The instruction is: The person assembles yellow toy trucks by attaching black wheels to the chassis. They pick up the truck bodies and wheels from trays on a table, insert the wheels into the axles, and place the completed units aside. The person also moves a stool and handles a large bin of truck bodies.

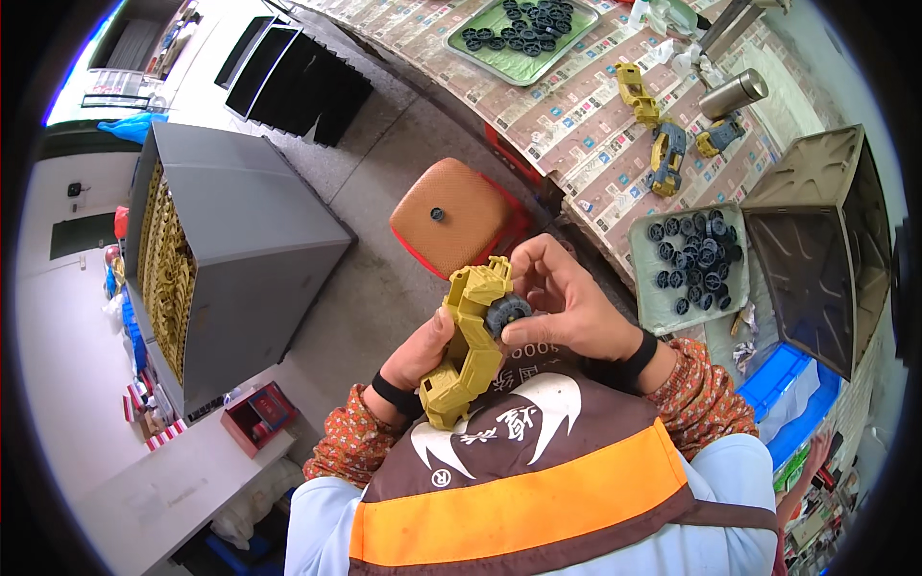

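Observation:
In front of my apron I hold a yellow plastic toy vehicle body point(468, 331), tilted, its long open frame running down toward my lap. My left hand point(415, 351) is closed around its left side, thumb on top. A dark grey toy wheel point(506, 312) sits against the body's right side. My right hand point(579, 309) pinches at that wheel with the thumb and a finger; whether it is fixed to the body, I cannot tell. Beyond my hands, a single small black wheel point(437, 214) lies on a brown-topped stool point(451, 197).
On the patterned table, a tray point(649, 315) of black wheels stands at right, another tray point(531, 73) farther off. Yellow-and-grey toy vehicles point(667, 158) lie near a metal flask point(735, 94). A grey bin point(259, 259) of yellow parts stands left; a brown container point(802, 226) and blue bin point(768, 379) right.

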`<control>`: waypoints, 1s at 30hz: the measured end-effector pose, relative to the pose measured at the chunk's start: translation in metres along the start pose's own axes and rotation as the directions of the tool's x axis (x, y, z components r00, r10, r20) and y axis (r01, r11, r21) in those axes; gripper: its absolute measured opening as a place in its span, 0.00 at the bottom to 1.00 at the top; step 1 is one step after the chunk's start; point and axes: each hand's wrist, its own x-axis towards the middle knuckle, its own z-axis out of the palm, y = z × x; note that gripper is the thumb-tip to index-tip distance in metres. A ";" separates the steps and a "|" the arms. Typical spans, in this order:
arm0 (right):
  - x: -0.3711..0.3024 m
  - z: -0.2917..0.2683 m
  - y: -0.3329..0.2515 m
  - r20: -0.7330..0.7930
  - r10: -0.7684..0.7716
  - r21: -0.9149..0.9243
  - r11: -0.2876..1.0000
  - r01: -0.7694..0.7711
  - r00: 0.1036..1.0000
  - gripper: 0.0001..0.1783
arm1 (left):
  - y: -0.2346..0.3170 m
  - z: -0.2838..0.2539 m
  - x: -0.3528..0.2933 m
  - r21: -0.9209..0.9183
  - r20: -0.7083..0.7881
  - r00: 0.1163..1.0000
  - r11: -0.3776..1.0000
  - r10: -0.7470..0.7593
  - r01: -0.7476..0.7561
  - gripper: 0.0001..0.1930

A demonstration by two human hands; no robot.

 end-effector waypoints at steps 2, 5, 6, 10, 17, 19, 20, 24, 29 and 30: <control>0.001 -0.009 0.005 0.046 0.058 -0.019 0.998 -0.057 0.997 0.32 | -0.001 0.000 0.001 0.041 0.005 1.000 0.999 -0.009 0.008 0.49; -0.002 -0.012 0.002 0.118 0.122 -0.034 0.992 -0.119 0.986 0.36 | 0.001 -0.002 0.002 0.094 0.060 0.998 0.995 -0.035 0.029 0.49; -0.003 -0.013 0.001 0.120 0.111 -0.075 0.992 -0.102 0.987 0.38 | 0.002 -0.003 0.003 0.112 0.088 0.995 0.993 -0.045 0.035 0.49; -0.009 -0.013 0.000 0.131 0.122 -0.068 0.991 -0.114 0.984 0.38 | 0.002 -0.003 0.005 0.132 0.098 0.992 0.989 -0.083 0.069 0.49; -0.014 -0.016 0.006 0.127 0.145 -0.078 0.988 -0.135 0.981 0.42 | 0.005 -0.001 0.005 0.123 0.120 0.989 0.990 -0.090 0.075 0.48; -0.014 -0.013 0.004 0.124 0.137 -0.078 0.989 -0.128 0.983 0.41 | 0.005 0.000 0.003 0.109 0.118 0.988 0.990 -0.099 0.086 0.47; -0.014 -0.013 0.003 0.128 0.149 -0.079 0.987 -0.139 0.981 0.41 | 0.005 -0.001 0.003 0.107 0.120 0.987 0.990 -0.107 0.094 0.47; -0.012 -0.014 0.003 0.145 0.126 -0.091 0.989 -0.113 0.981 0.40 | 0.007 0.000 0.002 0.097 0.117 0.986 0.990 -0.116 0.105 0.47; -0.007 -0.017 0.007 0.163 0.148 -0.037 0.989 -0.144 0.975 0.41 | 0.009 -0.004 0.004 0.099 0.173 0.978 0.990 -0.114 0.098 0.47; -0.004 -0.017 0.005 0.173 0.159 -0.037 0.987 -0.154 0.972 0.42 | 0.009 -0.007 0.004 0.095 0.188 0.976 0.991 -0.113 0.097 0.47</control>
